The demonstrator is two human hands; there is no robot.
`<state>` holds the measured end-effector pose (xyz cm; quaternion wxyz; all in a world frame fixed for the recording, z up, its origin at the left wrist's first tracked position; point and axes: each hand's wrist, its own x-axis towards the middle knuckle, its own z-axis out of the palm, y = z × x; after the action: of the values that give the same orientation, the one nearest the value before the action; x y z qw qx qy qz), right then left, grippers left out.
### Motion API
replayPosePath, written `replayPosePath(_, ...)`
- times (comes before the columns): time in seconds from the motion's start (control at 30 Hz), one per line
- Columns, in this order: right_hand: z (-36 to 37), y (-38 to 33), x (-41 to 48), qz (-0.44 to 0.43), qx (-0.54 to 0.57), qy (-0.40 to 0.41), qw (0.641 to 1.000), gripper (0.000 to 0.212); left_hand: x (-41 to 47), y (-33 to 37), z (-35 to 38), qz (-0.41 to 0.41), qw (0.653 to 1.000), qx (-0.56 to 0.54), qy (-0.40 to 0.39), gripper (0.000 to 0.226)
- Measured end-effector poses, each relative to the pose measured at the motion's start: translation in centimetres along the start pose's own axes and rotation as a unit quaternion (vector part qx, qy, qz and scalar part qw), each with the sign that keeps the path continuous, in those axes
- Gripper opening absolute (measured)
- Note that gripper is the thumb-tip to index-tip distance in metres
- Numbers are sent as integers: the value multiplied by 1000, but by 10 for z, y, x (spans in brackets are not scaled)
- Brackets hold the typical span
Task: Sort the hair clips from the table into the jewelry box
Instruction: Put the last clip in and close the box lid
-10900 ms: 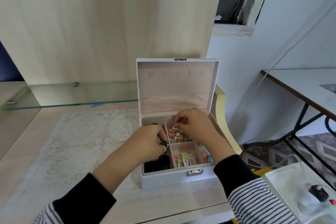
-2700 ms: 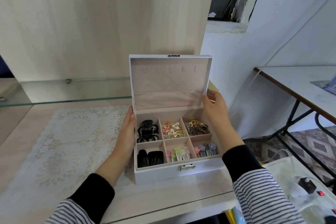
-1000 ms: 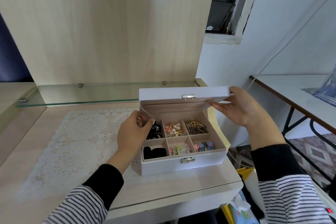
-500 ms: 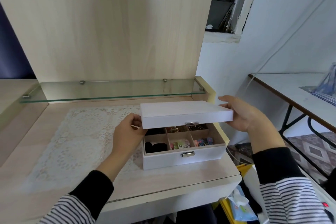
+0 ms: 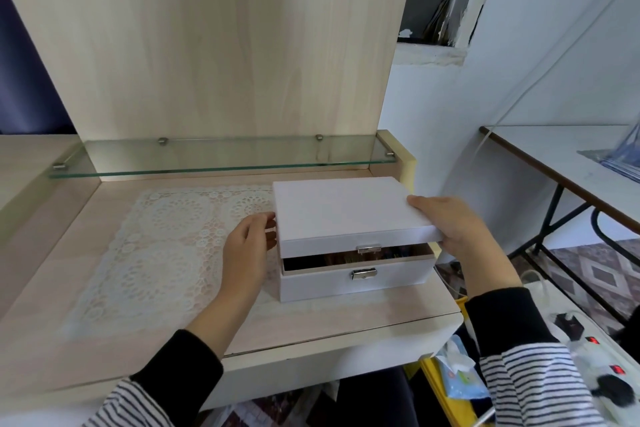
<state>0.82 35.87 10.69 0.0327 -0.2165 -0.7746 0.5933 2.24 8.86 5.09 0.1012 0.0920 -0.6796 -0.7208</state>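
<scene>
The white jewelry box (image 5: 322, 282) stands on the wooden table (image 5: 329, 322), near its right front corner. Its lid (image 5: 343, 208) hangs almost shut, leaving a narrow gap at the front. Only a dim strip of the hair clips (image 5: 349, 257) shows through that gap. My left hand (image 5: 247, 250) holds the lid's left edge, thumb up at the rim. My right hand (image 5: 453, 229) grips the lid's right front corner, with the thumb on top and the fingers beneath. No clips lie on the table.
A white lace mat (image 5: 156, 253) covers the table left of the box. A glass shelf (image 5: 207, 163) runs along the back panel. To the right are a second table (image 5: 554, 156), a power strip (image 5: 588, 350) and a tissue pack (image 5: 457, 374) below.
Both hands have swung the lid down from upright to nearly shut. The compartments with the sorted clips are now almost covered.
</scene>
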Motion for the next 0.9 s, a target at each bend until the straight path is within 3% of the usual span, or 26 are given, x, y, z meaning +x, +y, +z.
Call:
replayPosePath(0.27,8,6,-8,-51,3,35,998,18,-21,7,13,-18,999,3,-50,17)
replayPosePath(0.37,7,10,-7,-63,-9,42,997,24,-27,9,20,-37,997,-8,-67,27)
replayPosePath(0.9,11,37,-10,-94,44,44,994,19,-40,3,20,-10,994,22,-102,26)
